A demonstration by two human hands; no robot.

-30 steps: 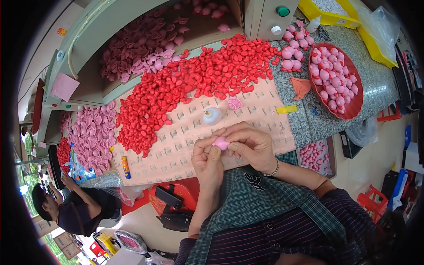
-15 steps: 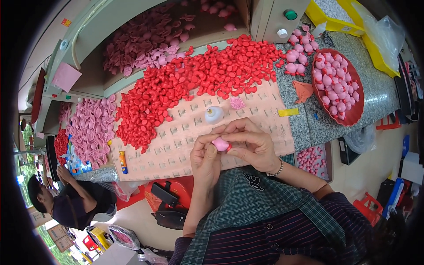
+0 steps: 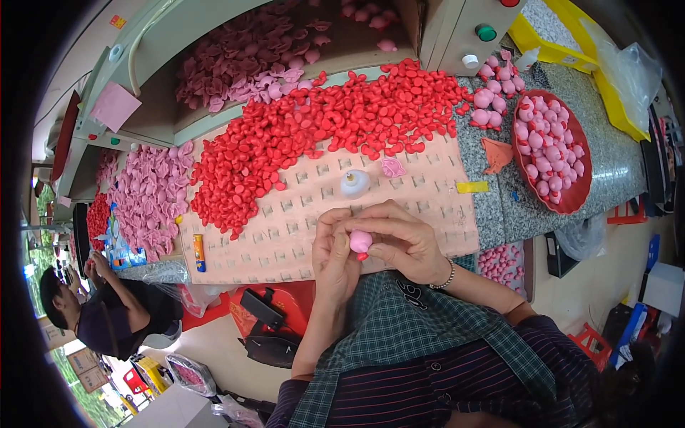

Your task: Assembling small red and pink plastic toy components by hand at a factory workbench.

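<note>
In front of my apron, a small round pink plastic piece with a red part attached (image 3: pixel 360 241) is pinched between both hands. My left hand (image 3: pixel 334 255) grips its left side with thumb and fingers closed. My right hand (image 3: pixel 408 246) holds it from the right, the thumb close to the red part, which points down toward me. Fingers hide the back of the piece. Beyond my hands stands a whitish squat bottle with a narrow tip (image 3: pixel 354 184), beside a flat pink moulded piece (image 3: pixel 393 167). Farther off spreads a large heap of glossy red pieces (image 3: pixel 328 118).
A red bowl (image 3: pixel 582 175) of pink-and-red pieces sits at right, near loose ones (image 3: pixel 488 100). Pink shells (image 3: pixel 151 196) pile at left, by a yellow-orange tube (image 3: pixel 199 253). A shelf compartment (image 3: pixel 242 60) holds more shells. Another person (image 3: pixel 118 314) works at far left.
The pink piece has turned in my fingers: its red part, earlier facing right, now points down toward me. The whole view has shifted slightly. The other person's hands have changed position.
</note>
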